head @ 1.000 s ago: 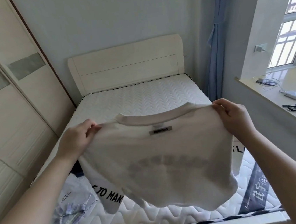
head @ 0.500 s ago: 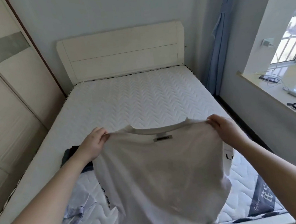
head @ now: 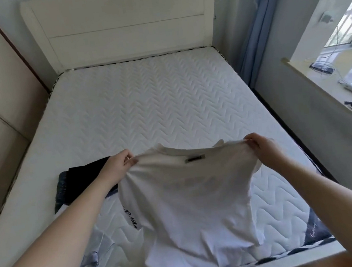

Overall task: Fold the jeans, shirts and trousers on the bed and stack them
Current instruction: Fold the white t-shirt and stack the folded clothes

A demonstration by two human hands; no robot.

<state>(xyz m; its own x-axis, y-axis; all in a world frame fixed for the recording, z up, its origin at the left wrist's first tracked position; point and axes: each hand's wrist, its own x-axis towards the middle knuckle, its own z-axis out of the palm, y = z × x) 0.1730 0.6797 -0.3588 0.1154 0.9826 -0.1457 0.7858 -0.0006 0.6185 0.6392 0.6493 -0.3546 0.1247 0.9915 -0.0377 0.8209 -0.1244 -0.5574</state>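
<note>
Head view: we pinch the white shirt (head: 190,199) by its shoulders, left hand (head: 119,168) at nine o'clock, right hand (head: 261,148) at three, hem draped on the bed (head: 157,105). A dark garment (head: 82,180) lies beside our left wrist.

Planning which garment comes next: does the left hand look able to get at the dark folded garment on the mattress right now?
Probably not yet. The left hand pinches a shoulder of the white T-shirt, so it is occupied, though the dark folded garment lies uncovered just beside and beneath that forearm on the mattress.
</note>
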